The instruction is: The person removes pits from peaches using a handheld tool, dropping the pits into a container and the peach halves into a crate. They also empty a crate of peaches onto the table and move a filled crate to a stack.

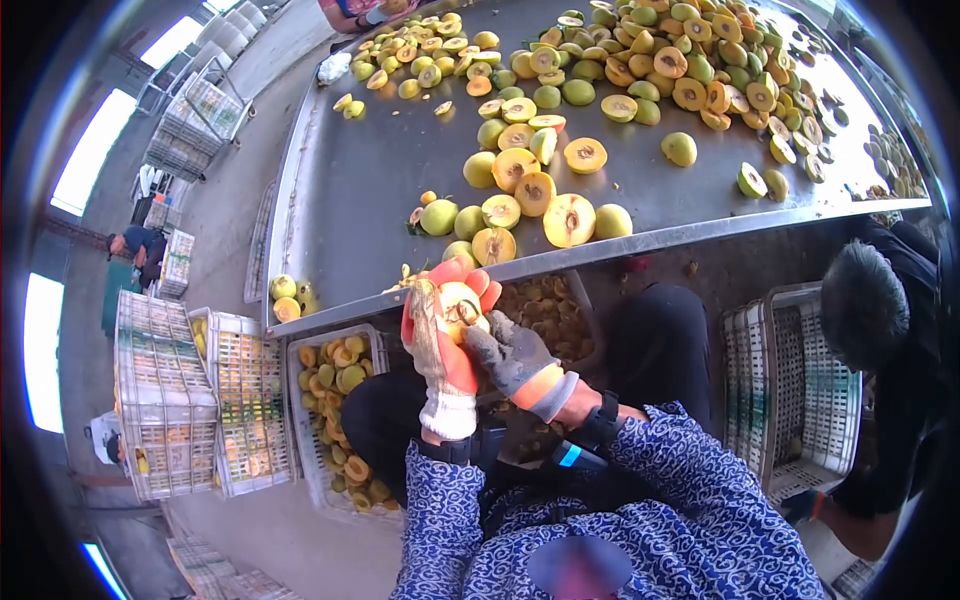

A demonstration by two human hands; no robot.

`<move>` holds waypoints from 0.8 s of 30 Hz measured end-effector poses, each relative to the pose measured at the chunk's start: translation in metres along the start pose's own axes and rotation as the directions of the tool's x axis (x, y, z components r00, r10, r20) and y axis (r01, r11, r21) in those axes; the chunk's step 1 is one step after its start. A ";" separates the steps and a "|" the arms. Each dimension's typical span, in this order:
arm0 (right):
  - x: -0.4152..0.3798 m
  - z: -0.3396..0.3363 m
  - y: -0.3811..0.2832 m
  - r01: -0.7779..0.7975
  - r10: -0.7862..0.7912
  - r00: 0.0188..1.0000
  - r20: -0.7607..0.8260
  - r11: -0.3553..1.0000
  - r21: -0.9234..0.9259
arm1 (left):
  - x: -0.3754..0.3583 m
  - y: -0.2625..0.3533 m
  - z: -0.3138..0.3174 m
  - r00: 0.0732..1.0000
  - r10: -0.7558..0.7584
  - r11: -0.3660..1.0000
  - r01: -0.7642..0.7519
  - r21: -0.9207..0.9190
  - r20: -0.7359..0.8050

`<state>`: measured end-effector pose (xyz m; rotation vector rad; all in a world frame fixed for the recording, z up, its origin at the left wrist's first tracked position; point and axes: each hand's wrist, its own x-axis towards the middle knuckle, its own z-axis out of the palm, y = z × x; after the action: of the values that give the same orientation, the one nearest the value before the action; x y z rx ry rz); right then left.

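My left hand, in a white and orange glove, cups a halved yellow peach with its cut face up, just off the table's near edge. The fingers curl round the fruit's far side. My right hand, in a grey glove with an orange band, comes in from the right with its fingertips at the near rim of that peach half. A dark curved line shows on the cut face; I cannot tell whether it is a tool in my right hand or the edge of the stone hollow. Several peach halves lie just beyond my hands.
A metal table bears a large peach heap. Below its edge stand a crate of peach halves and a bin of cut pieces. Stacked crates stand left; white crates and a person in black are right.
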<state>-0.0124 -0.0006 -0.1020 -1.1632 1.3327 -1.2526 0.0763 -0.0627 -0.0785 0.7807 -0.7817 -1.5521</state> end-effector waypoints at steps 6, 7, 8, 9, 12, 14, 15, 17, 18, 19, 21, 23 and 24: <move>-0.002 0.005 0.021 0.102 -0.107 0.982 0.154 0.994 0.042 | -0.002 -0.005 -0.003 0.999 0.042 0.999 -0.042 0.012 -0.030; -0.003 0.004 0.016 0.004 -0.033 0.979 0.203 0.989 0.145 | -0.004 -0.003 -0.002 0.998 0.051 0.999 -0.051 0.017 -0.020; -0.003 0.002 0.011 -0.168 0.099 0.957 0.273 0.956 0.241 | -0.005 -0.001 0.000 0.998 0.059 0.998 -0.059 0.019 -0.006; -0.002 0.000 0.004 -0.339 0.229 0.913 0.337 0.886 0.316 | -0.006 0.001 0.000 0.996 0.088 0.989 -0.088 0.117 0.009; 0.002 -0.018 -0.027 -0.520 0.314 0.830 0.461 0.737 0.433 | -0.005 -0.001 -0.002 0.971 0.193 0.967 -0.213 0.141 0.144; 0.000 -0.029 -0.042 -0.564 0.275 0.797 0.538 0.659 0.498 | -0.003 0.000 -0.001 0.947 0.226 0.950 -0.266 0.163 0.228; -0.003 -0.032 -0.039 -0.660 0.243 0.730 0.638 0.490 0.569 | -0.005 0.002 0.002 0.971 0.175 0.950 -0.210 0.233 0.163; -0.010 -0.037 -0.041 -0.758 0.161 0.649 0.744 0.222 0.613 | -0.005 0.010 0.010 0.962 0.152 0.955 -0.202 0.215 0.229; -0.009 -0.042 -0.037 -0.736 0.110 0.658 0.745 0.304 0.606 | -0.004 0.011 0.014 0.954 0.145 0.951 -0.207 0.228 0.260; -0.006 -0.041 -0.038 -0.686 0.213 0.706 0.675 0.441 0.578 | -0.005 0.010 0.019 0.971 0.138 0.937 -0.193 0.292 0.197; -0.001 -0.036 -0.035 -0.674 0.272 0.720 0.638 0.493 0.551 | -0.005 0.012 0.023 0.988 0.028 0.942 -0.078 0.326 0.154; -0.006 -0.039 -0.032 -0.682 0.202 0.711 0.673 0.430 0.592 | -0.008 0.023 0.031 0.991 -0.086 0.973 0.061 0.224 0.103; -0.007 -0.042 -0.040 -0.671 0.134 0.712 0.690 0.420 0.611 | -0.008 0.025 0.035 0.996 -0.057 0.983 0.044 0.180 0.067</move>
<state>-0.0517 0.0102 -0.0604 -0.3349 0.3681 -0.8563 0.0614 -0.0556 -0.0379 0.8851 -0.9708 -1.5772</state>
